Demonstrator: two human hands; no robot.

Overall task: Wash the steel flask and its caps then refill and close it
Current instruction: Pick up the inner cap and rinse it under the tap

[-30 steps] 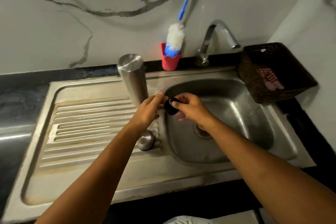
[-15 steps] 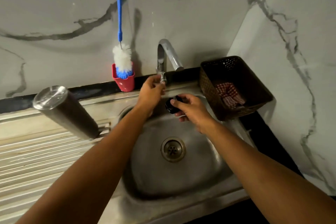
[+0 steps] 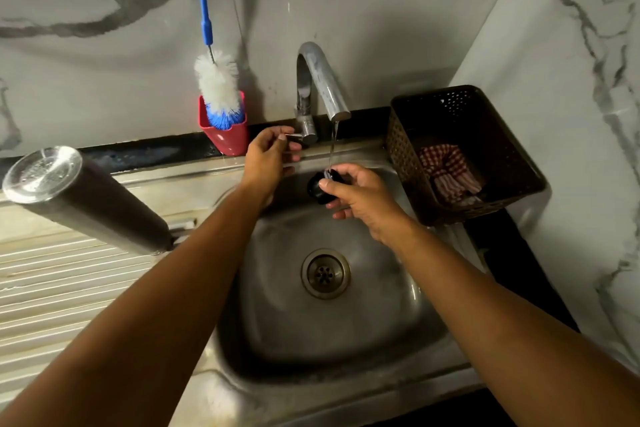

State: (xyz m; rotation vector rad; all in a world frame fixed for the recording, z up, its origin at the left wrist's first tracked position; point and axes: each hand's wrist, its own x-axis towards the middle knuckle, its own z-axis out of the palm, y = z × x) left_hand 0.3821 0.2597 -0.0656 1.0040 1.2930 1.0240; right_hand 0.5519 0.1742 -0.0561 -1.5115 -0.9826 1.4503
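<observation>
Dim, greyish light comes from above and left of the left hand (image 3: pixel 268 152): the blue-handled white bottle brush (image 3: pixel 216 87) throws a soft shadow rightward onto the grey-veined marble wall (image 3: pixel 363 3). Glare sits on the curved chrome tap (image 3: pixel 318 76) above the right hand (image 3: pixel 360 194) and on the flat end of the tall steel flask (image 3: pixel 86 198), far left of both hands, which wide-angle distortion tilts outward.

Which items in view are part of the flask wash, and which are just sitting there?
In the job: cap under the running tap, held in right hand; left hand pinching the tap lever; flask on the drainboard; sink.
Idle for now: brush, red cup, basket, cloth.
</observation>
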